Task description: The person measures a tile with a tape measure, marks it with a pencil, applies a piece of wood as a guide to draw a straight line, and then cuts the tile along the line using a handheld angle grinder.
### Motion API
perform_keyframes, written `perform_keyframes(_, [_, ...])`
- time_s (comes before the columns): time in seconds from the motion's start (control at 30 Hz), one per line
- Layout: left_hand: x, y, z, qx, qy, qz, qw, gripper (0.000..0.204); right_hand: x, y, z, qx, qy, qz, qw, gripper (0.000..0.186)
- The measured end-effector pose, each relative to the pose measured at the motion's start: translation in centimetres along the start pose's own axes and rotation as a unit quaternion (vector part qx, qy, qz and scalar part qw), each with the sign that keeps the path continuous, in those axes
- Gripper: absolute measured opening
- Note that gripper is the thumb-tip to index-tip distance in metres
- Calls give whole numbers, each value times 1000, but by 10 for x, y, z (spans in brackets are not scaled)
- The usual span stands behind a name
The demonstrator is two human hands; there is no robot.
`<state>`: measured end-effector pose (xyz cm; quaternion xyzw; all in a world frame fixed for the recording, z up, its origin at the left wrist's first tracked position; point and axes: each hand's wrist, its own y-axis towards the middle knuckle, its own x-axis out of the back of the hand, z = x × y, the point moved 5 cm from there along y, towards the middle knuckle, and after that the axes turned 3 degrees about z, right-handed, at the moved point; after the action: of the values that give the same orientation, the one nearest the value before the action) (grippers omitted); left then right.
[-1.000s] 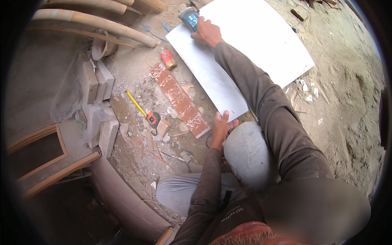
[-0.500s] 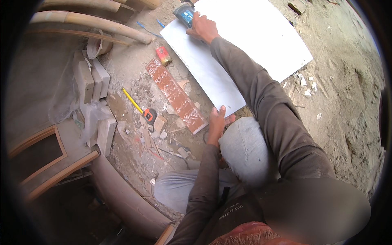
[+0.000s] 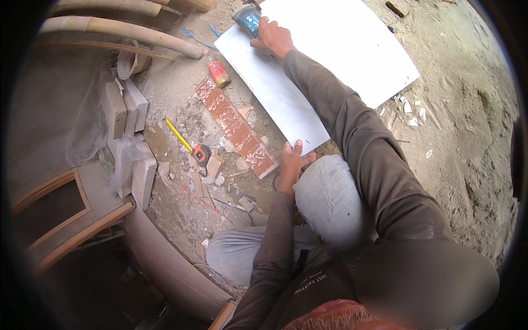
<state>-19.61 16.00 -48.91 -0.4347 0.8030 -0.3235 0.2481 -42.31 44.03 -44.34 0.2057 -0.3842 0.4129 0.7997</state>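
A large white tile or panel [image 3: 308, 118] lies on the dusty ground in front of me. My right hand [image 3: 273, 39] is closed round the body of a blue angle grinder [image 3: 247, 21] at the panel's far left edge; the tool's disc cannot be made out. My left hand [image 3: 292, 164] grips the panel's near corner, with the thumb on top and the other fingers partly hidden underneath. Left of the panel lies a long reddish-brown strip of tile [image 3: 236, 127] with whitish smears. My right forearm crosses over the panel.
A tape measure [image 3: 201, 154] with its yellow blade out lies left of the brown strip. A red bottle [image 3: 219, 74] lies beyond it. Stacked pale slabs [image 3: 144, 176], wooden frames [image 3: 82, 192] and bamboo poles [image 3: 126, 30] are at the left. Rubble [image 3: 410, 113] lies right of the panel.
Very little differs. Both hands keep their hold, and the panel and my left hand have shifted by only a few pixels.
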Motion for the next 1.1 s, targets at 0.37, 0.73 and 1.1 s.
perform_keyframes(0.37, [0, -1, -2, 6, 11, -5, 1000, 35, 0, -14, -3, 20, 1, -20, 1000, 78])
perform_keyframes(0.73, [1, -3, 0, 2, -3, -4, 1000, 33, 0, -24, -7, 24, -7, -22, 999, 83])
perform_keyframes(1.1, [0, -2, 1, 16, 2, -21, 1000, 35, 2, -35, -9, 26, -14, -18, 999, 87])
